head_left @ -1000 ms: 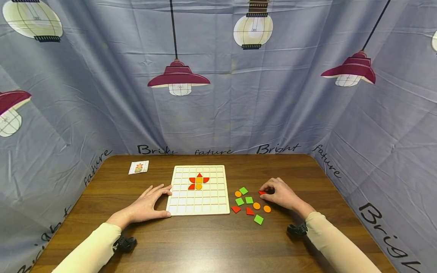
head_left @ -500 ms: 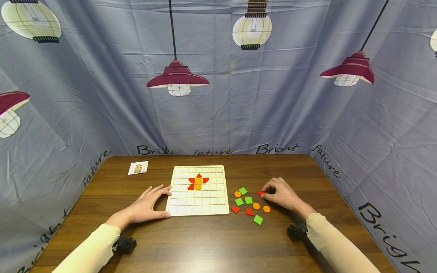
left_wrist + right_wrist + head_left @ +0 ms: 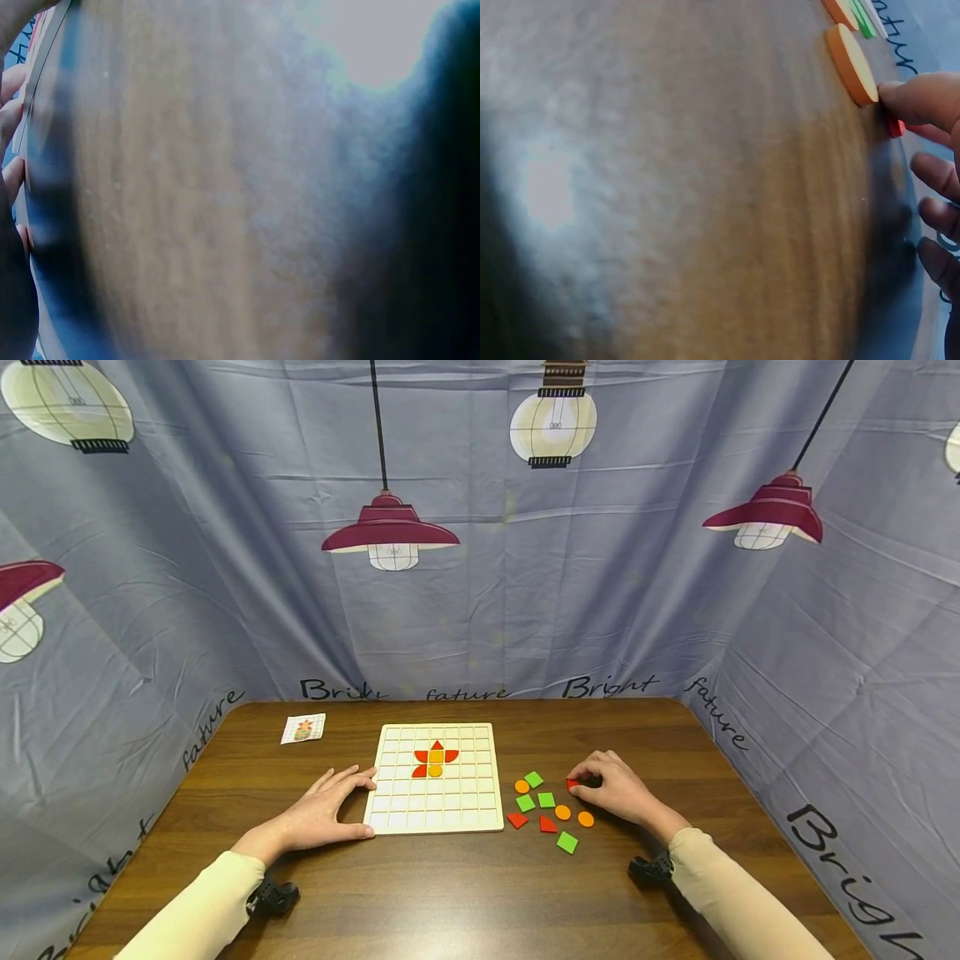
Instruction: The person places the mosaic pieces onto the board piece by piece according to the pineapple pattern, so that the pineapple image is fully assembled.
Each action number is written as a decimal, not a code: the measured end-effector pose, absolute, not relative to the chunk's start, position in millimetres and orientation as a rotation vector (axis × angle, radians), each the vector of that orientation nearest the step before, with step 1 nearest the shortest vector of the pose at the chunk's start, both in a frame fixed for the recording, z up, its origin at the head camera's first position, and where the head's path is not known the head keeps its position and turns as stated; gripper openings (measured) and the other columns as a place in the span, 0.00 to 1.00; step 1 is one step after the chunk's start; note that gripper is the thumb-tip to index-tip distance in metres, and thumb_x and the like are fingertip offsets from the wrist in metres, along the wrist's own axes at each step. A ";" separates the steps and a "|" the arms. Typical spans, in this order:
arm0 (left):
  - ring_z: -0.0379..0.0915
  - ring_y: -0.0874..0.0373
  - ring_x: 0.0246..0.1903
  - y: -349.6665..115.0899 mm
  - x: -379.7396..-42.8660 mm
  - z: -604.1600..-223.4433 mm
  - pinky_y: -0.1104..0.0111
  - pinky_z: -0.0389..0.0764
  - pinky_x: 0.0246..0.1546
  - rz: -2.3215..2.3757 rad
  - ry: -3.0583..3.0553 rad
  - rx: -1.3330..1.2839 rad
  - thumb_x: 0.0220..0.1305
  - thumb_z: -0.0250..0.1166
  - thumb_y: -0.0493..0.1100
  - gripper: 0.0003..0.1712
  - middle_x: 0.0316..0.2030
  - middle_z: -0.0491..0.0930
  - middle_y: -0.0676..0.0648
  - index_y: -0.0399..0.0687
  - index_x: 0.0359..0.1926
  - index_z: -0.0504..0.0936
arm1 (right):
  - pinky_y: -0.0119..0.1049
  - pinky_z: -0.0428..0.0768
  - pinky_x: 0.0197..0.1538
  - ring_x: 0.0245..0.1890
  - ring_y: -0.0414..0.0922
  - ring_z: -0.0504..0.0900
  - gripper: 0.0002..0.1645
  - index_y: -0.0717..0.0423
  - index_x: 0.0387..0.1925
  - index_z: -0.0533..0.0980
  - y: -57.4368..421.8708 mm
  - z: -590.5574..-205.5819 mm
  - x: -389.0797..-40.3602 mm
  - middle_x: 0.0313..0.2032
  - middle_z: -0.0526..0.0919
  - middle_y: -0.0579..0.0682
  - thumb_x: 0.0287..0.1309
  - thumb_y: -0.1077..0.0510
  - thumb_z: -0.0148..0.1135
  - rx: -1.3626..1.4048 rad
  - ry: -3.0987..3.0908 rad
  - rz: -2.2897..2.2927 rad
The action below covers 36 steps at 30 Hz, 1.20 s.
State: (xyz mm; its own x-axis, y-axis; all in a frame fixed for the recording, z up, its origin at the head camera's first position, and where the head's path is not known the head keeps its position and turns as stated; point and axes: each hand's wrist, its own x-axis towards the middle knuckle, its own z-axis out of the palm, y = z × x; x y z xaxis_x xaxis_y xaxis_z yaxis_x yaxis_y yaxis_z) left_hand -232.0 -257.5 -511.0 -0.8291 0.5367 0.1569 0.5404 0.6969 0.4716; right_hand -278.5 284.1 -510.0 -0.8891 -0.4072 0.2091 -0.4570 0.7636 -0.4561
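In the head view my left hand (image 3: 321,812) lies at the left side of a cream gridded board (image 3: 465,802), spread fingers at its edge and thumb by its near corner. On the board, red pieces (image 3: 452,756), an orange square (image 3: 436,757) and an orange circle (image 3: 435,771) form a figure. My right hand (image 3: 617,789) pinches a small red piece (image 3: 572,783) between thumb and forefinger, low over the table; the fingers hide part of it. In the right wrist view the red piece (image 3: 895,127) shows under the thumb, near an orange disc (image 3: 853,66).
Loose green squares (image 3: 547,799), orange circles (image 3: 562,812) and red quarter-round pieces (image 3: 548,824) lie between board and right hand. A small picture card (image 3: 303,728) lies at the back left of the brown table (image 3: 450,893). A patterned curtain (image 3: 480,610) hangs behind.
The right hand shifts very slightly and the red piece turns a little between its fingertips. The left hand, board and loose pieces stay where they were.
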 end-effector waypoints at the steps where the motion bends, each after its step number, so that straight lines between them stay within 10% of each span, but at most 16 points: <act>1: 0.54 0.36 0.74 -257.7 -232.2 -511.0 0.36 0.46 0.72 -0.808 -2.886 -0.915 0.57 0.72 0.68 0.38 0.74 0.65 0.45 0.54 0.61 0.75 | 0.40 0.73 0.43 0.41 0.40 0.71 0.10 0.39 0.40 0.85 283.5 -510.9 -278.9 0.36 0.78 0.35 0.57 0.47 0.76 0.694 -2.848 0.762; 36: 0.53 0.37 0.75 -256.6 -232.0 -509.9 0.36 0.44 0.73 -0.807 -2.904 -0.909 0.58 0.72 0.68 0.38 0.75 0.64 0.44 0.53 0.62 0.75 | 0.39 0.71 0.46 0.45 0.42 0.69 0.26 0.36 0.58 0.83 306.4 -510.5 -277.6 0.42 0.78 0.36 0.57 0.42 0.75 0.830 -2.947 0.951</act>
